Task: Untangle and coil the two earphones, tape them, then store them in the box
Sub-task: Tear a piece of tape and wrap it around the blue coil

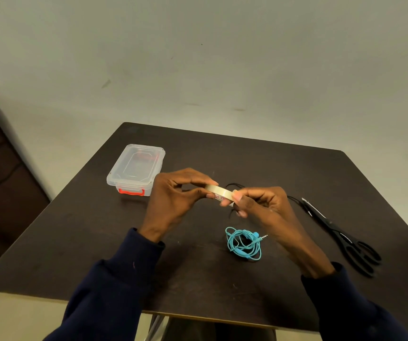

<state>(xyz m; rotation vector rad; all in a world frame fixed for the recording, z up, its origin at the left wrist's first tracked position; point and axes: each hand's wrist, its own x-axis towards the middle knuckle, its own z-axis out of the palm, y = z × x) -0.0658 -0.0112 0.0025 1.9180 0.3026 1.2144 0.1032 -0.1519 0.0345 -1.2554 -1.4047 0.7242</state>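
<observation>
I have both hands raised over the middle of the dark table (79, 242), sharing a roll of clear tape (220, 191) between them. My left hand (175, 198) pinches the roll's left end between thumb and fingertips; my right hand (259, 203) is closed on its right end, thumb pressed against the rim. The roll sits edge-on to me, so I cannot tell whether a strip is peeled free.

The blue earphone (243, 244) lies coiled on the table just nearer to me than my right hand, its plug pointing toward the right edge. The black earphone (235, 186) is mostly hidden behind my hands; I see only thin loops above the tape and a strand trailing right toward the scissors (340, 236). Those lie closed along the right edge, tips toward the far side, handles toward the near right corner.

The clear box (135, 168), lid on and red latch facing me, stands near the far left corner, just beside my left hand. The near left part of the table is bare, with open surface between my sleeves (114, 291).
</observation>
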